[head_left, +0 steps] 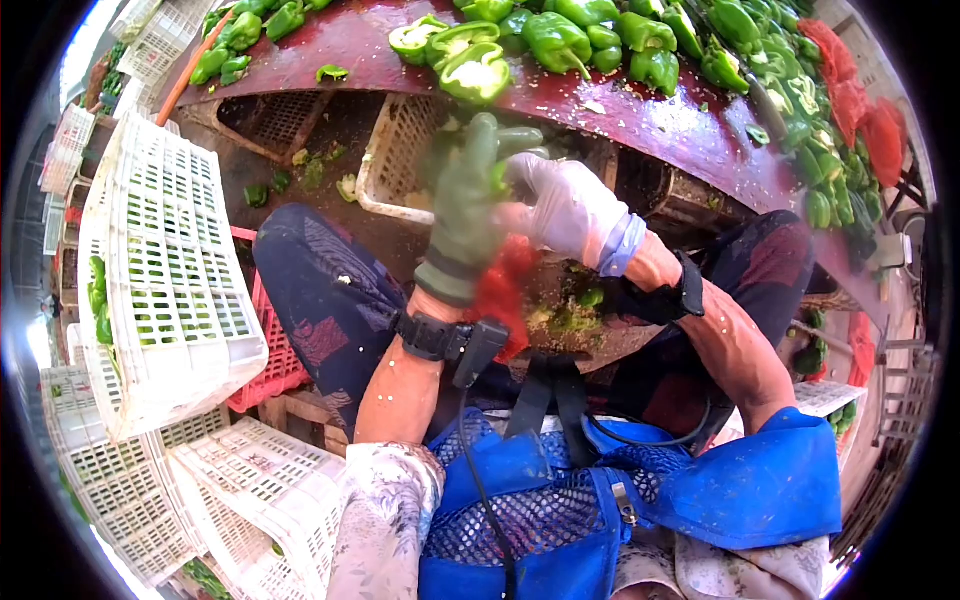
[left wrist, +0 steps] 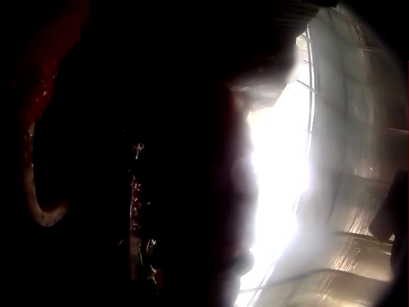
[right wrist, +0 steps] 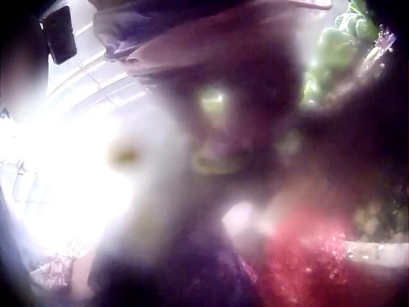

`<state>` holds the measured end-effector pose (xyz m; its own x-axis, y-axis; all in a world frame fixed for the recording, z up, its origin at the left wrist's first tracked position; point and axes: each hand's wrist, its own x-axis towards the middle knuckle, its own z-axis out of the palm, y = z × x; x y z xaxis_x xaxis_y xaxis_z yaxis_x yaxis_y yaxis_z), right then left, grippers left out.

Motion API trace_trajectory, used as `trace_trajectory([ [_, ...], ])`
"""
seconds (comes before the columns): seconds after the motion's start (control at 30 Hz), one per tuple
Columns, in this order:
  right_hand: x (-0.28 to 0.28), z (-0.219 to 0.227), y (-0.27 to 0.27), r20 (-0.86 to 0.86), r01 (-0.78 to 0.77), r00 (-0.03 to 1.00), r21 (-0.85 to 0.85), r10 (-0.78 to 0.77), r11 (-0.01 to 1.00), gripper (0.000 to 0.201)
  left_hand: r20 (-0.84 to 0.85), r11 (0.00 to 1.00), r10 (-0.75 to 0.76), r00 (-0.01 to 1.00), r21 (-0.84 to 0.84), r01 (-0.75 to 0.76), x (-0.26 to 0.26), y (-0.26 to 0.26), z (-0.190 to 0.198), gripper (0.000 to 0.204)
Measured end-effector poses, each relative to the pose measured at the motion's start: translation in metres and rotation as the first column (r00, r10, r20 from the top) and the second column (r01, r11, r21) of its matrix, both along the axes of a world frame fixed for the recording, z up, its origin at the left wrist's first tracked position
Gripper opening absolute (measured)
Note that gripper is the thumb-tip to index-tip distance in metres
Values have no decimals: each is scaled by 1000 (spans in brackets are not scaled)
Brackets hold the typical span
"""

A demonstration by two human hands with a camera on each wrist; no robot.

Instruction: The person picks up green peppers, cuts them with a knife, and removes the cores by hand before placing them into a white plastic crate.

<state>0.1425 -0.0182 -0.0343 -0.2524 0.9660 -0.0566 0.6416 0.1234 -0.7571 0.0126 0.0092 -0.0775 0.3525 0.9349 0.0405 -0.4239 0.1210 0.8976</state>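
A blue mesh apron [head_left: 540, 520] lies below both gloved hands, grips blurred, beside white crates [head_left: 170, 280].

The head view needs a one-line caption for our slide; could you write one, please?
Two gloved hands, left in green, right in white, meet below a dark red table heaped with green peppers.

I see my left hand [head_left: 462, 215] in a green knit glove, my right hand [head_left: 560, 208] in a pale thin glove, black wrist straps, floral sleeves, and a blue mesh apron [head_left: 560, 510].

Head looks down; wrist views perhaps too close.
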Motion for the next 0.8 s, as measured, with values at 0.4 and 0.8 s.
trace_trajectory([
  [0.4,1,-6,0,45,-59,997,-33,60,998,34,33,952,-61,998,-298,68,-6,5,-18,58],
  [0.8,4,-2,-3,-313,20,928,-501,-202,865,24,-57,985,-12,998,-174,2,-3,-2,-16,63],
])
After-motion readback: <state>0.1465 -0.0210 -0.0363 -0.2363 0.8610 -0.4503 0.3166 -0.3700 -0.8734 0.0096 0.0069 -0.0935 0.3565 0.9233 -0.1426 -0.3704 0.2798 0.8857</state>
